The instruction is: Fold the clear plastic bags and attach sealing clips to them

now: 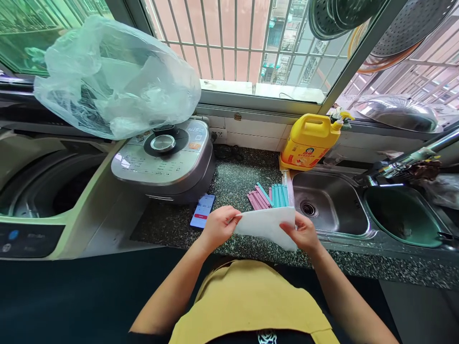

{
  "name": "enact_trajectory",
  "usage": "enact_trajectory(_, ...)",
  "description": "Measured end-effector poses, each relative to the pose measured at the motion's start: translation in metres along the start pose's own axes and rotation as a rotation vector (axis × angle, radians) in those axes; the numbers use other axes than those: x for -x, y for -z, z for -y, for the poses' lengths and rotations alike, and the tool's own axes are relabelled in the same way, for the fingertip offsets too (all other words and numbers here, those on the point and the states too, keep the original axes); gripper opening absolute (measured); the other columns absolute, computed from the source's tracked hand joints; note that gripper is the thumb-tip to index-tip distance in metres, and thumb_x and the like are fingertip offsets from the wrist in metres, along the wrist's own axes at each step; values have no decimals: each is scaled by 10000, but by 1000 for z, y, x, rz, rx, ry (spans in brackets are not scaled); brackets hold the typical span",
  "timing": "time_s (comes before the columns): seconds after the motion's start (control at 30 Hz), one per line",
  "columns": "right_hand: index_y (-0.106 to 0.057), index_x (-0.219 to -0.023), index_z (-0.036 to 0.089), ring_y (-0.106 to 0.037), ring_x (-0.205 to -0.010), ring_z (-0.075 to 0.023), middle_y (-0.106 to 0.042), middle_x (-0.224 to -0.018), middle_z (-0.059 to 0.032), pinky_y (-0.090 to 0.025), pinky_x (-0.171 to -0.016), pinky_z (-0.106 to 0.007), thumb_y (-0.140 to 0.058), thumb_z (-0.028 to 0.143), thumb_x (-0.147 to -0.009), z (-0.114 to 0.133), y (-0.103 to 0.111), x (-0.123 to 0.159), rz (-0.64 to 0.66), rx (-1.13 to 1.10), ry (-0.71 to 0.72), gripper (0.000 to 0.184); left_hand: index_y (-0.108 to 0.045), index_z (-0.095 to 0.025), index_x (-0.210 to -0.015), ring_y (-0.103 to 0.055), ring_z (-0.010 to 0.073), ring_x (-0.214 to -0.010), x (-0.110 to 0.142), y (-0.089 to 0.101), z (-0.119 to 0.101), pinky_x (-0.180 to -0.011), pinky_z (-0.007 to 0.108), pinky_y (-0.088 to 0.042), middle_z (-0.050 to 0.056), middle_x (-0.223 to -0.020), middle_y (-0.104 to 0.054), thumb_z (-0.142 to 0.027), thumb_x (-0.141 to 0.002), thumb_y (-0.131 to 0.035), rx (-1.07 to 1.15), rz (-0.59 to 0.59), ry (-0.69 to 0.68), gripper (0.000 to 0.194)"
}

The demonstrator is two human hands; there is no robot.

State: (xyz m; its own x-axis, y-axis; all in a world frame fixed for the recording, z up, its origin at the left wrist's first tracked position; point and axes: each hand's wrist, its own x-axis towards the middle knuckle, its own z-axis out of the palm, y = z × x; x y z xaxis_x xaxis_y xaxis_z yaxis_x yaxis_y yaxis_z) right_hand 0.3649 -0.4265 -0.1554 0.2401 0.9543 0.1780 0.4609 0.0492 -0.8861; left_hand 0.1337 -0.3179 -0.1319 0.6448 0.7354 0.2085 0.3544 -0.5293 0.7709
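Note:
A white sheet (268, 224), like a thin cloth or paper, is stretched between both my hands above the speckled counter (236, 186). My left hand (218, 227) pinches its left end with closed fingers. My right hand (304, 233) grips its lower right corner, fingers closed. Just beyond the sheet lie several pink and teal clips or sticks (268, 196) in a loose row on the counter.
A phone (202, 210) lies lit beside a silver rice cooker (165, 157). A yellow detergent jug (309, 141) stands by the steel sink (330, 210); a green basin (401, 215) fills the right bowl. A big plastic bag (114, 76) and a washing machine (43, 191) sit left.

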Motion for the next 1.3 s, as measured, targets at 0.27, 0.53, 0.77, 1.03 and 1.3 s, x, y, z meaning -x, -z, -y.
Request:
enact_trajectory(0.27, -600, -619, 168, -470, -542, -134, -550, -604, -23, -379, -468, -244, -597, 529, -740, -7, -3, 4, -10, -79, -128, 381, -624, -146, -663, -477, 121, -602, -2, -1, 16, -561, 221, -369, 8, -632, -554, -453, -768, -583, 394, -111, 213, 327)
enact_trajectory(0.53, -603, -656, 167, -464, -524, -121, -557, -598, -13, -377, -473, -236, -648, 551, -673, -7, -3, -1, 105, -242, -266, 386, -498, -148, -565, -324, 74, -518, -3, -8, 26, -475, 195, -268, -43, -538, -374, -573, -669, -631, 659, -185, 376, 456)
enact_trajectory(0.77, -612, -694, 169, -483, -548, -122, -564, -601, -1, -402, -505, -233, -627, 500, -698, -1, -16, -17, -19, -166, -234, 332, -574, -157, -736, -452, 96, -547, -9, -18, 29, -505, 196, -377, -27, -613, -520, -548, -626, -664, 761, -349, 433, 416)
enact_trajectory(1.03, -639, -826, 170, -570, -612, -154, -658, -730, -37, -481, -547, -269, -641, 448, -719, -4, -43, -13, -132, -198, -113, 298, -611, -154, -756, -512, 122, -622, -8, -28, 27, -593, 226, -437, 8, -668, -562, -433, -832, -502, 403, -588, 233, 309)
enact_trajectory(1.3, -679, -873, 180, -614, -677, -189, -676, -774, -64, -519, -635, -330, -566, 366, -820, 11, -29, -23, -15, 63, 199, 223, -644, -188, -994, -579, 222, -931, -30, 19, -7, -841, 354, -445, 90, -949, -670, -341, -783, -610, -350, -250, -380, 262)
